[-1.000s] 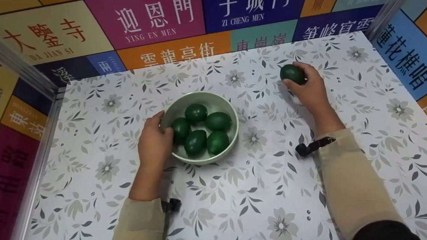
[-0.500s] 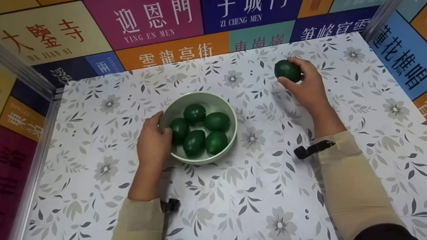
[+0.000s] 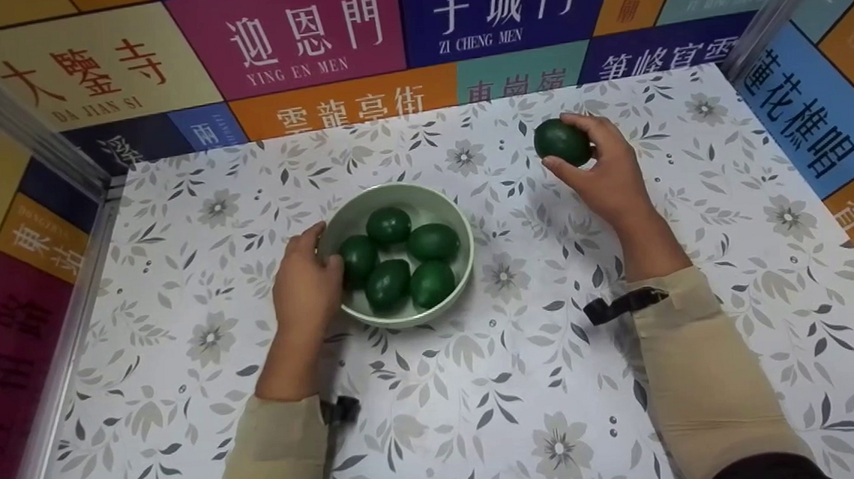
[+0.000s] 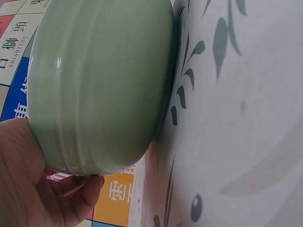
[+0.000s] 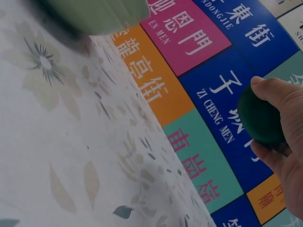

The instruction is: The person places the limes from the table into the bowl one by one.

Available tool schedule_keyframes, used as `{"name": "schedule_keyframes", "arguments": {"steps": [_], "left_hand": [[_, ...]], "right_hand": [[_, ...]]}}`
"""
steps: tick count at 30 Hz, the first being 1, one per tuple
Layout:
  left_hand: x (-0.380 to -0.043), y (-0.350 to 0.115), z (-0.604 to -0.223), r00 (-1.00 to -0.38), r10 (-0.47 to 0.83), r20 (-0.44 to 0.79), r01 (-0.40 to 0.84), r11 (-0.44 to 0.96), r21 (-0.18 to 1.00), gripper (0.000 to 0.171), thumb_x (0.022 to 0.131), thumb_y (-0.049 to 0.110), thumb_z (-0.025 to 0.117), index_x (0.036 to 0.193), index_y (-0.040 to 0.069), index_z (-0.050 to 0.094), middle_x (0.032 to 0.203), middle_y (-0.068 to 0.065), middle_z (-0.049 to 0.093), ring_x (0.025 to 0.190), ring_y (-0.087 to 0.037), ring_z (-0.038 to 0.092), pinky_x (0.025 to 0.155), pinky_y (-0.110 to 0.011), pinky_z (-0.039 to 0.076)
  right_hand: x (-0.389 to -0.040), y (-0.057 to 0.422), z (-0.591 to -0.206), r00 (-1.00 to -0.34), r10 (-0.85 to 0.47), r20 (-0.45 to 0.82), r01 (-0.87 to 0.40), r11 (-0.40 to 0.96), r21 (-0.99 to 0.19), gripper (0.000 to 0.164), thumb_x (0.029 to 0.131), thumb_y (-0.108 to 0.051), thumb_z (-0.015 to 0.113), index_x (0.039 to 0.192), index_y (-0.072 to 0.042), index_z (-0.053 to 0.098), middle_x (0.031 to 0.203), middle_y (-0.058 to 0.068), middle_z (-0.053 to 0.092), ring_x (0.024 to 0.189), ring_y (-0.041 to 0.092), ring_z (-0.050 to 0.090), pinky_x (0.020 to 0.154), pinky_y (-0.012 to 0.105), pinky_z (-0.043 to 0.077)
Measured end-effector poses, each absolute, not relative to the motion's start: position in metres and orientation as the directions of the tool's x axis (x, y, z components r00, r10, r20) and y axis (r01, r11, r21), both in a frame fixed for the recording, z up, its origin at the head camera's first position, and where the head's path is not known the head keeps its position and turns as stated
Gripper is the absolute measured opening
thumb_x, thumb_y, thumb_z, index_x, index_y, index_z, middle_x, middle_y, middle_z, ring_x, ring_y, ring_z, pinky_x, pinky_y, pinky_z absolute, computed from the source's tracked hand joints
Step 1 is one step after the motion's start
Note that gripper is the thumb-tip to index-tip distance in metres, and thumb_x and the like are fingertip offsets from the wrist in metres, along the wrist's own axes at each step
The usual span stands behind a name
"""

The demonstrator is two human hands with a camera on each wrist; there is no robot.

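A pale green bowl [image 3: 412, 320] stands on the table with several dark green, glossy limes [image 3: 433, 243] inside. At its left side my left hand [image 3: 304, 286] grips the wall, thumb over the rim and fingers outside. In the left wrist view those fingertips [image 4: 92, 188] lie against the outer wall of the bowl [image 4: 104, 85]. Up and to the right of the bowl, my right hand [image 3: 610, 174] holds another lime [image 3: 562, 142] between thumb and fingers. The right wrist view shows this lime [image 5: 260, 116] raised above the tabletop, its far side covered by the hand.
The table [image 3: 452, 388] has a white cover printed with grey leaves and flowers. Panels of coloured signs [image 3: 308, 41] rise along its back, left and right. Metal posts [image 3: 51, 130] stand at the back corners. A black wrist strap [image 3: 627, 304] sits on the right sleeve.
My right hand has lifted its lime and carried it leftward, toward the bowl. My left hand and the bowl have stayed in place.
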State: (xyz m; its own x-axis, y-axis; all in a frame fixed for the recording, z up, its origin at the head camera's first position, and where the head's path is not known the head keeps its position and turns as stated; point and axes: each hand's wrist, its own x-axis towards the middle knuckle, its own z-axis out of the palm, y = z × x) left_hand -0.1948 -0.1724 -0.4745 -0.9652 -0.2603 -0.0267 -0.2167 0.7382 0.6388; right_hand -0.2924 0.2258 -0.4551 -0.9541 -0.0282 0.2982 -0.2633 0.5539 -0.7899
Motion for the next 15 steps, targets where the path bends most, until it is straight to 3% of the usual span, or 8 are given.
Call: {"name": "schedule_keyframes", "arguments": {"steps": [15], "left_hand": [[-0.194, -0.173, -0.474, -0.964, -0.265, -0.027, -0.217, 0.721, 0.658, 0.055, 0.098, 0.021, 0.056, 0.153, 0.017, 0.052, 0.144, -0.01, 0.06, 0.134, -0.031, 0.059, 0.111, -0.05, 0.046]], "right_hand": [[-0.271, 0.195, -0.434, -0.904, -0.159, 0.396, -0.42, 0.499, -0.758, 0.06, 0.091, -0.025, 0.081, 0.146, -0.014, 0.059, 0.146, 0.006, 0.055, 0.132, 0.022, 0.056, 0.109, 0.046, 0.049]]}}
